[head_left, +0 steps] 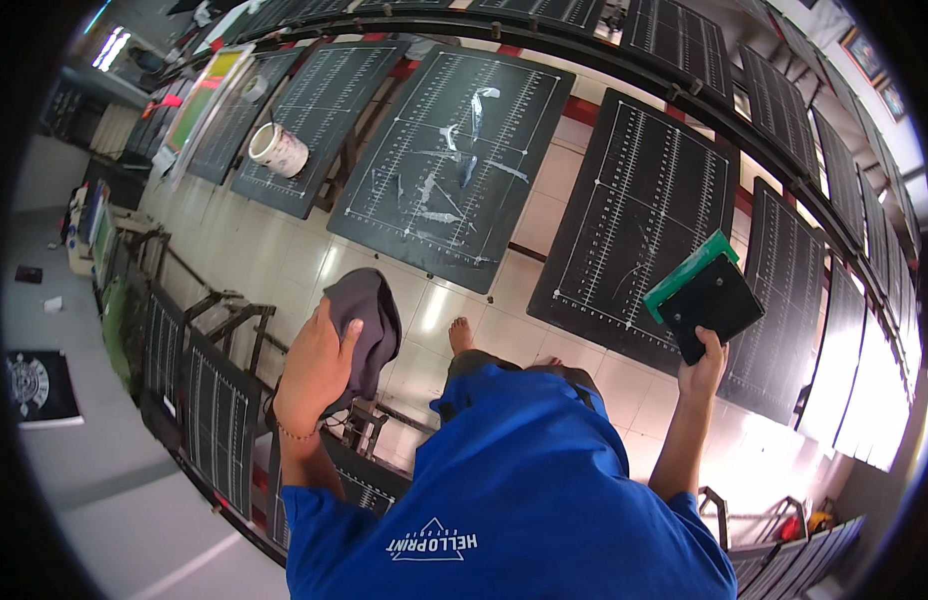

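My left hand (pixel 309 365) is closed round a bunched dark grey cloth (pixel 372 330), held up in front of me on the left. On the right, my right hand (pixel 702 368) grips the black handle of a squeegee (pixel 719 300), whose green edge points away from me. The squeegee hangs over a black board (pixel 634 190) marked with white ruled lines; whether it touches the board I cannot tell. Ahead, between the two hands, a larger black board (pixel 424 130) carries whitish smears and streaks across its middle.
A white paint-stained tub (pixel 279 150) stands on a board at the left. Beyond it lean colourful frames (pixel 206 100). A dark rail (pixel 674 92) curves past rows of boards. Tiled floor (pixel 544 215) shows between the boards; more boards (pixel 219 420) and metal supports stand at lower left.
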`<state>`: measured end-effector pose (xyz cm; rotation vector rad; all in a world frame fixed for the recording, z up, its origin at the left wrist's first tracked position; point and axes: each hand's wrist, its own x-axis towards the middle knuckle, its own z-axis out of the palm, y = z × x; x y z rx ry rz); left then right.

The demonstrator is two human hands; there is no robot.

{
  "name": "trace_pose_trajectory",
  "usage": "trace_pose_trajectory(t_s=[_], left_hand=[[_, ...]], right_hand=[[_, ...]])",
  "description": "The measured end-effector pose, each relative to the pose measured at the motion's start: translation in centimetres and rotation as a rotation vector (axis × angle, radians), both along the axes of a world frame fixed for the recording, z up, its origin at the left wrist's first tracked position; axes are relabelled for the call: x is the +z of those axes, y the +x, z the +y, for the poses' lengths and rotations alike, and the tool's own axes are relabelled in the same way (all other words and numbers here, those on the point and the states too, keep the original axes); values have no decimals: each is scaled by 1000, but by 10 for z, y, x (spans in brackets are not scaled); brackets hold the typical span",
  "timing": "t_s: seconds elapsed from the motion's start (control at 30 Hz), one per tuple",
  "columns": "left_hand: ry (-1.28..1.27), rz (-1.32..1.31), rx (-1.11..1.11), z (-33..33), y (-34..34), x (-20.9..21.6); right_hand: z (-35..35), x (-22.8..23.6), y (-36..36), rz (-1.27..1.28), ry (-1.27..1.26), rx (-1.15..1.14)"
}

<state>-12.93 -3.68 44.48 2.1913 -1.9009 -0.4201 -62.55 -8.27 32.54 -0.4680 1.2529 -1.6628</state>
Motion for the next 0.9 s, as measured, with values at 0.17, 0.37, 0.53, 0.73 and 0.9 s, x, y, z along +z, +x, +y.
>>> trace_pose_trajectory(t_s=[0.17, 0.37, 0.53, 0.73, 0.9], left_hand=[[-115, 591, 222, 15, -35, 7], [-464, 418, 212, 41, -82, 17], [-346, 571, 411, 68, -87, 30], [-581, 393, 727, 72, -91, 112], [-1027, 296, 719, 164, 1, 96]], right_hand=[[-4, 1, -12, -86, 71, 154], [-12, -16, -21, -153, 91, 220], [-19, -6, -18, -164, 45, 259], [-31, -2, -24, -158, 70, 269], [-26, 14, -23, -143, 46, 282]])
